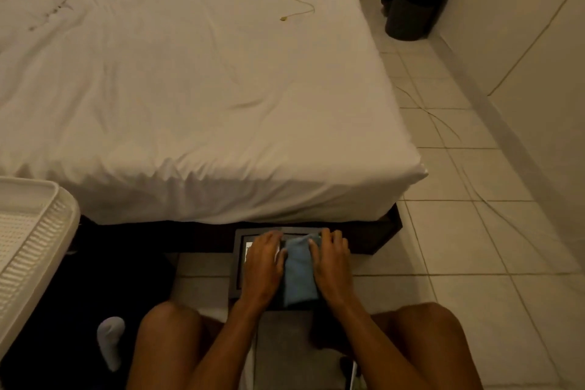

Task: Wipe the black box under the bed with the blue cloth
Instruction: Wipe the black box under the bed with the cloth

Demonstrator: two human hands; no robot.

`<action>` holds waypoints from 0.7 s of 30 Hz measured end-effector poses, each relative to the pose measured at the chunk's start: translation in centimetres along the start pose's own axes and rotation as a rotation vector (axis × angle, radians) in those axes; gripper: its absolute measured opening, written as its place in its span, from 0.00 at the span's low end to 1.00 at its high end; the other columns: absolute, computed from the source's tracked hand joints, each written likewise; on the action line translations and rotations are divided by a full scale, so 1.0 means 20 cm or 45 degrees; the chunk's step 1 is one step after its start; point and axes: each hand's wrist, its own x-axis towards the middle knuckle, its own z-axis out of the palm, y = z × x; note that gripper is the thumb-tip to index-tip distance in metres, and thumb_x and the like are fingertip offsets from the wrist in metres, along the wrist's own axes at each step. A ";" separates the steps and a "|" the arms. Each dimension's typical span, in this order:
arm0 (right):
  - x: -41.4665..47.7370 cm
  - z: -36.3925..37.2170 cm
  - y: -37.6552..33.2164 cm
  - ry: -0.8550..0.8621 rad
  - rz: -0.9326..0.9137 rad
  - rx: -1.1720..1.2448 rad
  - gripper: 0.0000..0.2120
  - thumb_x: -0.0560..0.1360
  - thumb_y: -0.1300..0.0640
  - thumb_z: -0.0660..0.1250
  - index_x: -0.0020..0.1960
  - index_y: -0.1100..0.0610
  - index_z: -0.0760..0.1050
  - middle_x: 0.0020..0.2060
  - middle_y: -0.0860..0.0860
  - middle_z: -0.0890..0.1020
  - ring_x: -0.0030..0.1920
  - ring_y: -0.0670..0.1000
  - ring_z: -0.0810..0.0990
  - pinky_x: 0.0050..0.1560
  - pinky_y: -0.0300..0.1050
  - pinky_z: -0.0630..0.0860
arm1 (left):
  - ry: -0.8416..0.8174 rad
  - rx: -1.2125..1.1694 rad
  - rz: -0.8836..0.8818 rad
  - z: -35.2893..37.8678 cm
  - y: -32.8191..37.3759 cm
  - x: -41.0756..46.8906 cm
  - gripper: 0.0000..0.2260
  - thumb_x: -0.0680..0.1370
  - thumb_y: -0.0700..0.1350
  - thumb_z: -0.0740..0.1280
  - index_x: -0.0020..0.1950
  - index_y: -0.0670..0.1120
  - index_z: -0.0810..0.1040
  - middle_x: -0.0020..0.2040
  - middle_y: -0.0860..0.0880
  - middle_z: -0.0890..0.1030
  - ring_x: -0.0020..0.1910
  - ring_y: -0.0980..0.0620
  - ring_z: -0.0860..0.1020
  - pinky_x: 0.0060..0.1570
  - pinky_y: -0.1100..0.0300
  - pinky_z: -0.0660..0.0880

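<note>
The black box (238, 266) lies flat on the tiled floor, pulled partly out from under the bed (202, 98), its far edge at the dark bed base. A folded blue cloth (299, 272) rests on top of the box. My left hand (262, 263) presses flat on the box at the cloth's left edge. My right hand (332, 263) lies along the cloth's right edge, thumb on the fabric. Both hands touch the cloth; whether either grips it I cannot tell. My knees frame the box at the bottom.
A white slatted plastic basket (31, 247) stands at the left. A white sock (109, 342) lies on dark fabric by my left knee. A black bin (414, 3) stands by the far wall. A thin cable (443, 133) trails over the tiles on the right.
</note>
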 end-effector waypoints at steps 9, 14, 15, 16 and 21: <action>-0.13 0.19 0.00 -0.197 -0.285 -0.139 0.34 0.78 0.32 0.40 0.79 0.46 0.42 0.79 0.51 0.43 0.79 0.53 0.39 0.77 0.55 0.41 | -0.057 0.498 0.067 0.05 -0.21 -0.05 0.25 0.84 0.52 0.45 0.79 0.44 0.57 0.80 0.45 0.56 0.80 0.49 0.49 0.78 0.57 0.39; -0.16 0.21 -0.02 -0.178 -0.244 -0.275 0.38 0.77 0.30 0.44 0.79 0.47 0.37 0.79 0.55 0.42 0.78 0.57 0.38 0.75 0.58 0.41 | -0.088 0.472 -0.016 0.07 -0.24 -0.08 0.27 0.83 0.54 0.42 0.81 0.47 0.48 0.81 0.48 0.46 0.80 0.53 0.41 0.77 0.58 0.34; -0.17 0.21 -0.03 -0.151 -0.214 -0.292 0.37 0.77 0.31 0.44 0.79 0.47 0.38 0.79 0.55 0.43 0.78 0.57 0.38 0.75 0.59 0.42 | -0.090 0.452 -0.037 0.07 -0.25 -0.09 0.27 0.83 0.55 0.42 0.81 0.48 0.46 0.81 0.49 0.45 0.80 0.54 0.41 0.77 0.59 0.33; -0.20 0.21 -0.04 -0.141 -0.179 -0.300 0.37 0.77 0.31 0.44 0.79 0.47 0.39 0.79 0.55 0.42 0.78 0.58 0.38 0.75 0.59 0.41 | -0.088 0.437 -0.053 0.07 -0.25 -0.09 0.27 0.83 0.55 0.41 0.81 0.48 0.46 0.81 0.49 0.44 0.80 0.54 0.41 0.76 0.59 0.33; -0.30 0.22 -0.03 -0.126 -0.149 -0.285 0.36 0.78 0.33 0.45 0.80 0.49 0.42 0.79 0.55 0.45 0.78 0.57 0.39 0.75 0.59 0.44 | -0.080 0.460 -0.063 0.08 -0.26 -0.09 0.27 0.83 0.54 0.43 0.81 0.47 0.47 0.82 0.48 0.47 0.81 0.52 0.44 0.77 0.58 0.36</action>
